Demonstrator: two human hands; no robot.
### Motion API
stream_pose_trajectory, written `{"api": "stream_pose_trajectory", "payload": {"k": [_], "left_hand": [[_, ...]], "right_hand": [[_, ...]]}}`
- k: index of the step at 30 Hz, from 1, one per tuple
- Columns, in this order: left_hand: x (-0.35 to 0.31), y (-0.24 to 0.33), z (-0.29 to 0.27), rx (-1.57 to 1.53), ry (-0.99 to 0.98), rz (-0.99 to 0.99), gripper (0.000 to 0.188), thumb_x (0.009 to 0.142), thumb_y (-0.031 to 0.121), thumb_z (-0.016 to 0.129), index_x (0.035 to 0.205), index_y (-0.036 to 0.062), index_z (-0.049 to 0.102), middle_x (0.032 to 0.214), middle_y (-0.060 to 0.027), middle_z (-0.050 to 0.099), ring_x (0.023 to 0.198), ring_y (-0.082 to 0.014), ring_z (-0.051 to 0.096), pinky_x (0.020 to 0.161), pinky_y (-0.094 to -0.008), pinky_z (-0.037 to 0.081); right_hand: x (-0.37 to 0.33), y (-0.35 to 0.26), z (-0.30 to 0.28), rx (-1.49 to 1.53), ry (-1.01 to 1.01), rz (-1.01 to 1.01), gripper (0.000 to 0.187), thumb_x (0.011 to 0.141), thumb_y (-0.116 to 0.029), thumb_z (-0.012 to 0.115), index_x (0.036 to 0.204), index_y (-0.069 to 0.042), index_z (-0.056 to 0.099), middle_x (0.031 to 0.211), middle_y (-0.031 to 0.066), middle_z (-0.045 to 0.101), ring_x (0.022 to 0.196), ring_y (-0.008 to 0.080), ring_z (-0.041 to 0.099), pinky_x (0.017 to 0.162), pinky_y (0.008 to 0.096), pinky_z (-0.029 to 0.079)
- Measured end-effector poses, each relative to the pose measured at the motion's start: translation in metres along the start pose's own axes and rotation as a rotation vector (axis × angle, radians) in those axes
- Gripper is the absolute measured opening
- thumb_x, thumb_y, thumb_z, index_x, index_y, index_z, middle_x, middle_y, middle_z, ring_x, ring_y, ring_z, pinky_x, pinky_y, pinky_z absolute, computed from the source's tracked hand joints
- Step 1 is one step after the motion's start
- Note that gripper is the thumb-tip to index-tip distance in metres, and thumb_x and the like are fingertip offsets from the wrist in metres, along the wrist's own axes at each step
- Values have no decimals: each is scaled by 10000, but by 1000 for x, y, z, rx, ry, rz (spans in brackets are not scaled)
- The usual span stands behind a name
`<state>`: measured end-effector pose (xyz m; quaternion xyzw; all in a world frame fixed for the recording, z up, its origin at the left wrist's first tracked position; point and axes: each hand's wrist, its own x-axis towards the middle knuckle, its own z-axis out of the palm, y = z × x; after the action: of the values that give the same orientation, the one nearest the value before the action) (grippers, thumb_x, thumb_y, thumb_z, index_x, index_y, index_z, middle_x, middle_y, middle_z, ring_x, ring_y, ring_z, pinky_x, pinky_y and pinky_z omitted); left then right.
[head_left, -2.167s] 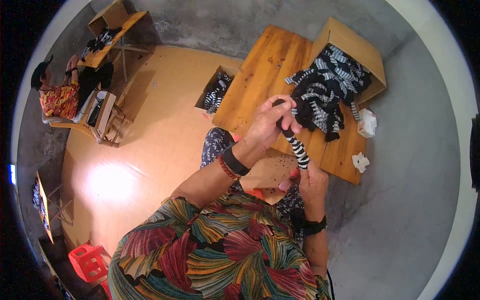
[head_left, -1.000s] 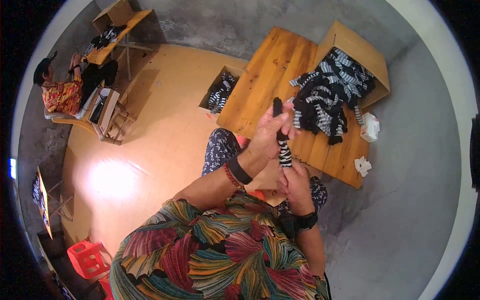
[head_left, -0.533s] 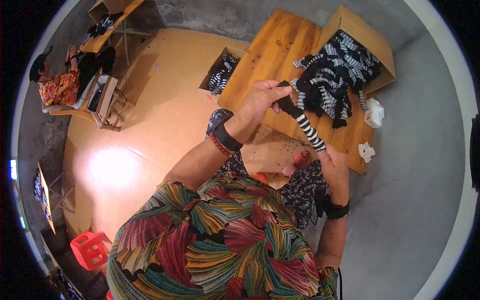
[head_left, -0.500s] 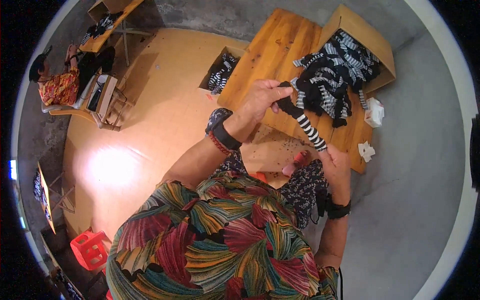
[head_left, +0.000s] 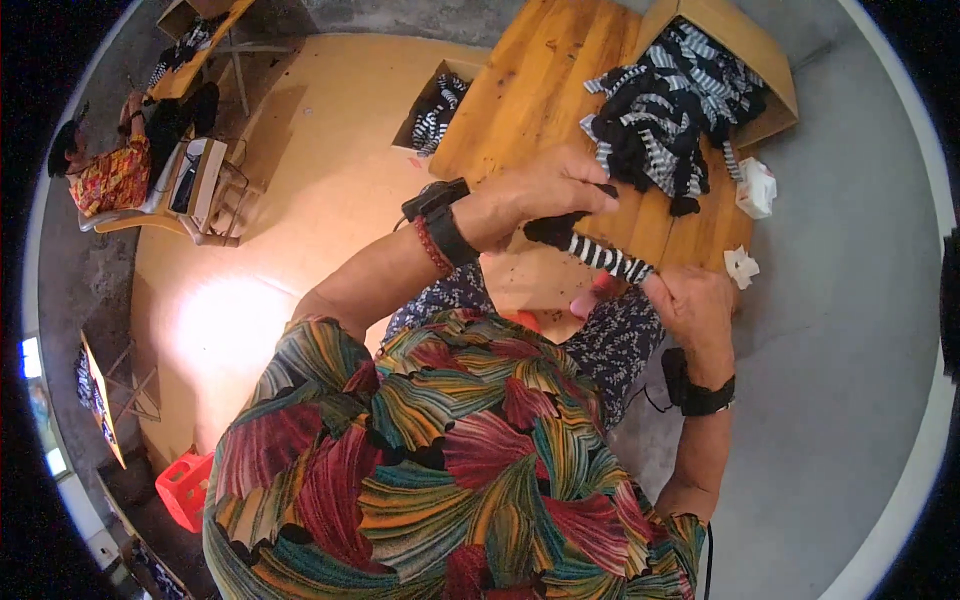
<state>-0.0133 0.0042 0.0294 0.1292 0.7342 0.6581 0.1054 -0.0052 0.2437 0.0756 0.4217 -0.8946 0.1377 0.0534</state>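
Hands are stretching a striped sock [head_left: 598, 252] above the wooden table [head_left: 540, 90]: left hand [head_left: 545, 190] is pinching its dark toe, right hand [head_left: 692, 300] is gripping the cuff. Soft, light, stretchy-looking; the ends look best for holding.

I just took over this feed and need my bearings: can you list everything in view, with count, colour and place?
sock: one, black and white striped, stretched between both hands
sock pile: one heap, black and white, spilling from the far box onto the table
table: one, wooden, ahead
far box: one, brown cardboard, table's far right
floor box: one, cardboard, holds striped socks, left of the table
white packets: two, table's right edge
red crate: one, floor at lower left
seated person: one, far left, at a desk
left hand: on the sock's black end
right hand: on the sock's striped end
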Motion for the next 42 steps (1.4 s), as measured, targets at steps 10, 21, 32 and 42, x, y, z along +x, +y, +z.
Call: {"api": "stream_pose_trajectory", "payload": {"k": [10, 21, 32, 42], "left_hand": [[9, -32, 39, -869, 73, -310, 98, 750, 135, 636, 761, 52, 584, 638, -7, 554, 551, -103, 541, 497, -203, 415], [-23, 44, -19, -186, 138, 381, 235, 790, 188, 541, 943, 20, 602, 918, -102, 603, 1022, -205, 493, 928, -314, 320], [-26, 28, 0, -521, 131, 46, 147, 736, 101, 655, 856, 63, 580, 698, 53, 525, 591, -19, 453, 509, -149, 358], [-22, 26, 42, -557, 421, 263, 276, 777, 103, 614, 1034, 60, 522, 727, 73, 489, 607, -3, 443, 514, -143, 359]], "right_hand": [[-21, -7, 69, 1179, -218, 687, 373, 836, -262, 502, 538, -39, 488, 495, -4, 454, 473, 93, 459, 448, 243, 336], [-26, -17, 83, 1668, -238, 708, 416, 881, -330, 429, 536, -100, 398, 437, -28, 341, 374, 75, 300, 382, 218, 214], [-26, -33, 79, 1448, -103, 835, 400, 873, -315, 465, 546, -86, 427, 470, -33, 374, 407, 67, 330, 394, 215, 234], [-20, -46, 90, 1563, 95, 758, 355, 856, -248, 472, 541, -92, 419, 469, -39, 361, 407, 66, 314, 398, 221, 226]]}}
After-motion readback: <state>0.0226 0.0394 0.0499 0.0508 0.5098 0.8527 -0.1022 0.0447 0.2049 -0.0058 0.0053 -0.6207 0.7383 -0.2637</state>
